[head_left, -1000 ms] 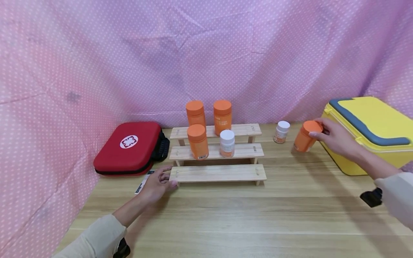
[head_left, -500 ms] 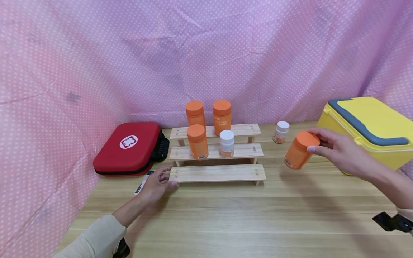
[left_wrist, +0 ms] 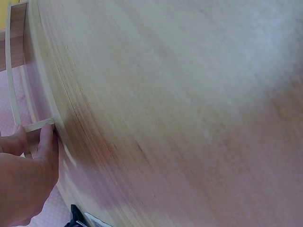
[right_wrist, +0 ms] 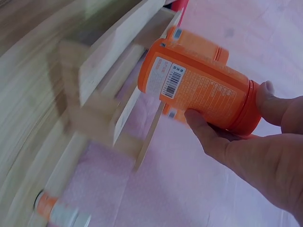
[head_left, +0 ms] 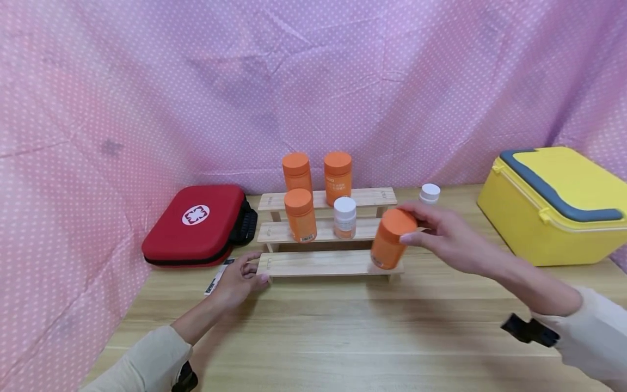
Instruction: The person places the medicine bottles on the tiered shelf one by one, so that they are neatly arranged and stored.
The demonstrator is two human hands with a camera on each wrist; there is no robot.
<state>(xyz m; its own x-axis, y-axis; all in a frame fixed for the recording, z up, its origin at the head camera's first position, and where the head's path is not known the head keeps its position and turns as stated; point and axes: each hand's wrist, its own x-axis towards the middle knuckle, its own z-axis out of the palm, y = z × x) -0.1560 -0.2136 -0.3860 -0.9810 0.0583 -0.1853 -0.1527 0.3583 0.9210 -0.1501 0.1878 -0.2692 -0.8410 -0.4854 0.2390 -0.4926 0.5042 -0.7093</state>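
My right hand [head_left: 448, 237] grips an orange pill bottle [head_left: 388, 246] near its lid, tilted, over the right end of the bottom tier. In the right wrist view the bottle [right_wrist: 199, 90] shows a barcode label, with thumb and fingers around its lid end. My left hand [head_left: 236, 284] pinches the left end of the three-tier wooden display stand [head_left: 323, 263]; the left wrist view shows thumb and finger on its end support [left_wrist: 38, 130]. On the middle tier stand an orange bottle [head_left: 301, 218] and a white-capped bottle [head_left: 345, 219]. Two orange bottles, one of them this bottle [head_left: 338, 179], stand on the top tier.
A small white-capped bottle [head_left: 429, 193] stands on the table behind my right hand, partly hidden. To the right is a yellow box [head_left: 553, 218] with a grey handle. A red first-aid case [head_left: 196, 226] lies at left, a printed strip [head_left: 215, 280] near my left hand.
My right hand has lifted the orange bottle off the table beside the yellow box and carried it left to the stand. The left hand stays at the stand's end.
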